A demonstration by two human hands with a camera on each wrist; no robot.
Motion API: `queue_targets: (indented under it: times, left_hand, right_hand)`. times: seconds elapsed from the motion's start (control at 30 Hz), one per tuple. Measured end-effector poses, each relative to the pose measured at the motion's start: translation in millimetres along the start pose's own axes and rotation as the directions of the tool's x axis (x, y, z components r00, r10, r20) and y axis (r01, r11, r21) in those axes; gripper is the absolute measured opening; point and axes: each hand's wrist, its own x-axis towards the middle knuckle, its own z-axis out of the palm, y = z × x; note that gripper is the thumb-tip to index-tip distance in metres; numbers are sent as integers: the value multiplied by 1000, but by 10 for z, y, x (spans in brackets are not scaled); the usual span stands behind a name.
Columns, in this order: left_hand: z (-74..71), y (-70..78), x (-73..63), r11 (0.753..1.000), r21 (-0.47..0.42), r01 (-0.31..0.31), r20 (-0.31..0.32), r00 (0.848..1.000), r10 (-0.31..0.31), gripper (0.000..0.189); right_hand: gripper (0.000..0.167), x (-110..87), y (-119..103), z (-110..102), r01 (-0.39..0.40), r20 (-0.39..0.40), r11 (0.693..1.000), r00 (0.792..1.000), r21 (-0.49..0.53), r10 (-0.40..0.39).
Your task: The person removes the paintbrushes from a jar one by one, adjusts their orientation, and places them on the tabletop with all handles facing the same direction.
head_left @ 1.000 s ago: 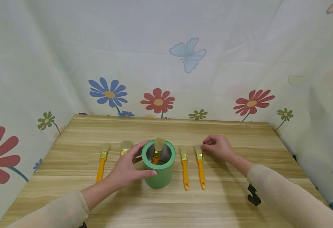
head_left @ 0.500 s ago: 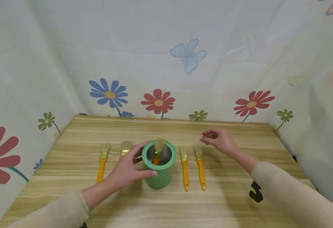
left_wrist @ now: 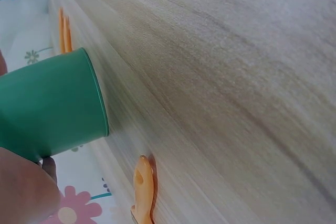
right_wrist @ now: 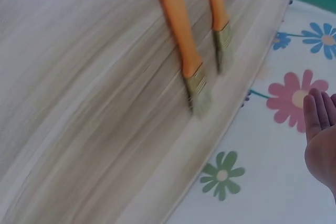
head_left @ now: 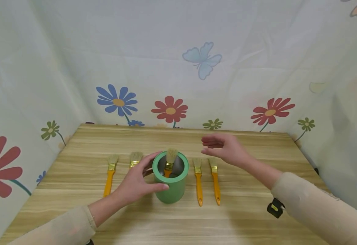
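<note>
My left hand (head_left: 135, 183) grips the side of a green can (head_left: 170, 192), thumb on the near side and fingers round the far left. The can stands upright on the table. Inside it a paintbrush (head_left: 171, 156) leans with bristles up, its orange handle mostly hidden. To the can's right, my right hand (head_left: 228, 148) is held above the table with its fingers loosely extended and nothing in them. Below it lie two orange-handled paintbrushes, the nearer one to the can (head_left: 198, 182) and an outer paintbrush (head_left: 216, 183), bristles pointing away from me.
Left of the can lie a narrow paintbrush (head_left: 109, 180) and a wider paintbrush (head_left: 136, 158), the latter partly covered by my left hand. The wooden table (head_left: 178, 228) ends at the back against a flower-printed cloth (head_left: 148, 61), which also hangs at both sides.
My right hand has risen from beside the outer right brush's bristles and moved left toward the can, its fingers spreading apart. The left hand, can and brushes have stayed put.
</note>
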Motion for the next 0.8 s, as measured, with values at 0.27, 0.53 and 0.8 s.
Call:
queue_targets:
  times: [0.27,0.53,0.8]
  left_hand:
    - [11,-1,2,1000,0,2,0,1000,-2,94]
    - [-6,-11,-7,1000,-5,4,7,1000,-4,96]
    - [-5,-8,-15,1000,0,-6,8,1000,6,96]
  right_hand:
    - [56,-32,-241,111,48,24,999,999,-26,-47]
    - [58,46,-370,271,140,27,989,990,-48,-139]
    - [60,117,-422,444,223,55,972,974,-80,-219]
